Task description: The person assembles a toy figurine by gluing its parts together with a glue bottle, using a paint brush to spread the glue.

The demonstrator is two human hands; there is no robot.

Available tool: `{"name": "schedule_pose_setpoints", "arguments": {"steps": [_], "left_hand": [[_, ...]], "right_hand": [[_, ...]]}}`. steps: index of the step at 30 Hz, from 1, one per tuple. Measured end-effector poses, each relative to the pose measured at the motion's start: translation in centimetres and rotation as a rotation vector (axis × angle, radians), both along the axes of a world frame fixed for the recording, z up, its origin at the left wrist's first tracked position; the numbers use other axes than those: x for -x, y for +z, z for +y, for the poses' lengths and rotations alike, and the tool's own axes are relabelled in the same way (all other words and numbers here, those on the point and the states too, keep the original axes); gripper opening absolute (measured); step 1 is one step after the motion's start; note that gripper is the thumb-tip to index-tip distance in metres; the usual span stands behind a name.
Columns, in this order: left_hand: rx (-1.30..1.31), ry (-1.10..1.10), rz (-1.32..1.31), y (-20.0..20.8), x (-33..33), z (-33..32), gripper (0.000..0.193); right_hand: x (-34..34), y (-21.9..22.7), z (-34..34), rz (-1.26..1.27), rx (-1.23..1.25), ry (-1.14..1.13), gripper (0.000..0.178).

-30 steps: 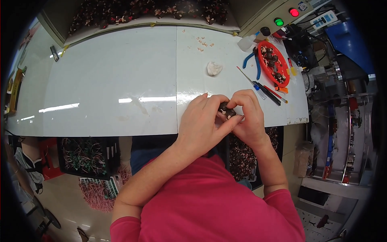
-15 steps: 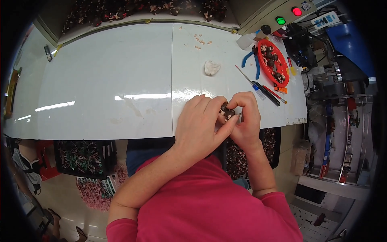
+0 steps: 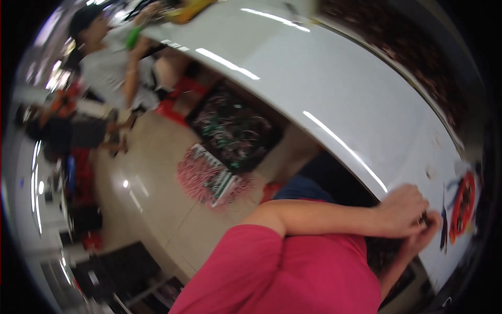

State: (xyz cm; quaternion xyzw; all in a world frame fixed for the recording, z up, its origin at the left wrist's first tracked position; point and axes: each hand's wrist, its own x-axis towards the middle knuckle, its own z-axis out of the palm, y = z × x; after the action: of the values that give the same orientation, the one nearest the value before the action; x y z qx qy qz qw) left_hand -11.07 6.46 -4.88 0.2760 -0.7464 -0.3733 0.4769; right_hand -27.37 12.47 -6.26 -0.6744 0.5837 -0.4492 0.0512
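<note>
At the right end of the white table, my hands are together at its front edge. A small dark brown figurine with pale spots sits between my fingertips, mostly hidden and blurred. My left hand is closed about its near side, knuckles up. From below, my right hand pinches the same piece. Just right of my hands lie dark slim tools and a red oval basket with dark small pieces in it. Blue-handled pliers rest against the basket.
Along the table's far side runs a shelf of dark pieces. Under the table stands a black crate of wires, with a bundle of pink wires on the floor. A seated person works at the table's far left; another person is behind.
My view has swung left, bringing the floor and other people in and shifting my hands to the right of the picture. Both hands still hold the figurine.
</note>
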Motion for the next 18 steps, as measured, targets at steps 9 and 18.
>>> {"name": "schedule_pose_setpoints", "arguments": {"steps": [9,18], "left_hand": [[0.012,0.109,-0.023,-0.3,0.8,1.0,0.027],[0.019,0.119,-0.025,0.0,2.2,-0.9,0.026]], "right_hand": [[-2.3,0.6,-0.3,-0.128,-0.021,0.018,0.023],[-0.8,0.1,-2.1,-0.27,-0.092,0.02,0.025]]}}
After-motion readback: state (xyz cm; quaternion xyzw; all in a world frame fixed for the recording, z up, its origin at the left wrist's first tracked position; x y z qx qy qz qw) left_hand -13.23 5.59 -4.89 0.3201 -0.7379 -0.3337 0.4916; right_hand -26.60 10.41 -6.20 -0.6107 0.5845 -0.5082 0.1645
